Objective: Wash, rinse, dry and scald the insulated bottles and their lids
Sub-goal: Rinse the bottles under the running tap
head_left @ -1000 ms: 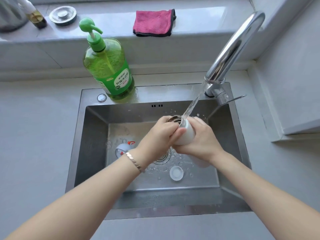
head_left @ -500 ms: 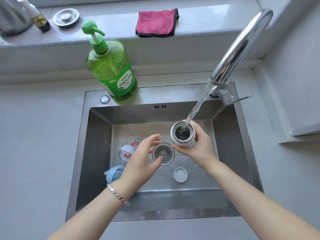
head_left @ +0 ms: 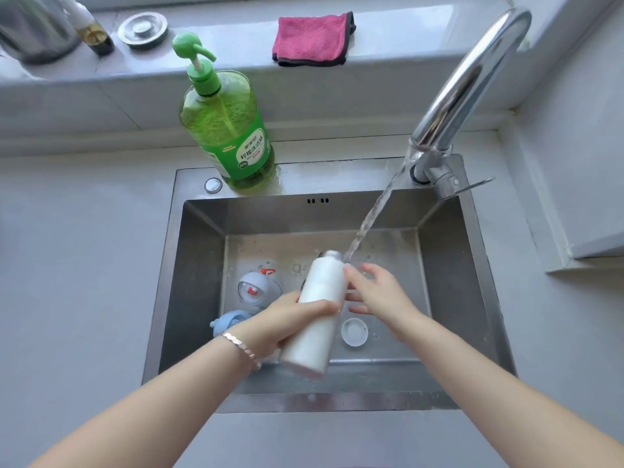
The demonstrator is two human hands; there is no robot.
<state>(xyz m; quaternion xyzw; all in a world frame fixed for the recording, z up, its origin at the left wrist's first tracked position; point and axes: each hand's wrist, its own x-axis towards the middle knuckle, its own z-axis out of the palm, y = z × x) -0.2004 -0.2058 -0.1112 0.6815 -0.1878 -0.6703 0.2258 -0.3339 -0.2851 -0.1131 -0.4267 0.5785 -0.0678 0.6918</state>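
A person's left hand point(head_left: 287, 324) grips a white insulated bottle point(head_left: 317, 319), tilted over the steel sink point(head_left: 337, 403) with its top at the faucet point(head_left: 472, 76) stream. The right hand point(head_left: 381, 295), fingers released and spread, is just beside it. A round white lid point(head_left: 354, 331) lies below.

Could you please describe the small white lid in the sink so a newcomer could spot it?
Start at the sink below the running tap. On its floor, near the front wall and right of the white bottle, lies a small round lid. Unlike the two bluish domed lids on the left, it is plain, whitish and shallow.
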